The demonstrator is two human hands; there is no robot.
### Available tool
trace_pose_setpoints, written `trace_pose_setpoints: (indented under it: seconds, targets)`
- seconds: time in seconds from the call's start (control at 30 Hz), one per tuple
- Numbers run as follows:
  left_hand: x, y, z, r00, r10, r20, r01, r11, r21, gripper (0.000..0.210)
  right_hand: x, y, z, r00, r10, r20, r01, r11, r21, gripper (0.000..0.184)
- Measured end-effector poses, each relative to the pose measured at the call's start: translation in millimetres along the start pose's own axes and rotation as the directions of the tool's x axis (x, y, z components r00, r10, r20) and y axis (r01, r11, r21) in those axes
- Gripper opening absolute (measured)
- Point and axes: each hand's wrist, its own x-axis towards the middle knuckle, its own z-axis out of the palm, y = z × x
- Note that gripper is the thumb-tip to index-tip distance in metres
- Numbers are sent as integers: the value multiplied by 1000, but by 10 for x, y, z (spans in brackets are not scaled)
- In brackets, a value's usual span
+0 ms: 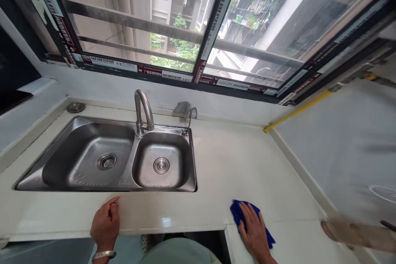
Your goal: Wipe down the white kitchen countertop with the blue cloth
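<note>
My right hand [253, 231] lies over a bunched blue cloth [238, 211] on the white countertop [229, 165], right of the sink. Its fingers press down on the cloth, whose edges show on both sides of the hand. My left hand [107, 220] is over the counter's front edge, just below the large basin, fingers curled in loosely with nothing visible in them. A metal band [104, 254] circles the left wrist. Behind the hands is a stainless steel double sink [133, 164], with some water drops in the large basin.
A curved faucet [142, 109] rises behind the sink. Beside it stand a thin metal spout [189, 121] and a grey crumpled item [182, 108]. A round metal lid [76, 107] sits at back left. A yellow pipe [297, 110] runs along the right wall.
</note>
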Motion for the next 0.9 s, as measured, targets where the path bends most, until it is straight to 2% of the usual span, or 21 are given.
trace_pose_setpoints:
  seconds: [0.1,0.23,0.37,0.43,0.57,0.73,0.83,0.9]
  targets:
    - [-1,1,21,996,-70,56,71,997,-30,34,-194,176,0,971,231,-61,-235,970,-55,65]
    - [-5,67,25,985,-125,117,130,991,-35,36,-101,132,5,848,509,-148,-524,847,-89,62]
    - [27,185,-7,969,-169,178,173,985,-4,38,249,-64,64,734,623,-270,-659,750,-59,62]
    - [51,245,-27,954,-204,220,207,978,10,42,447,-182,117,721,622,-306,-667,742,-63,62]
    - [95,347,-71,925,-267,270,270,963,26,47,878,-506,235,785,567,-249,-600,796,-79,59]
    - [120,430,-134,919,-298,258,291,955,65,46,1430,-1132,320,896,427,-121,-433,901,-29,60]
    - [126,464,-160,905,-331,267,312,944,110,46,1613,-1463,335,950,311,-39,-309,950,39,62]
    - [137,486,-174,898,-356,260,331,934,137,48,1627,-1566,321,980,200,-6,-198,975,97,64]
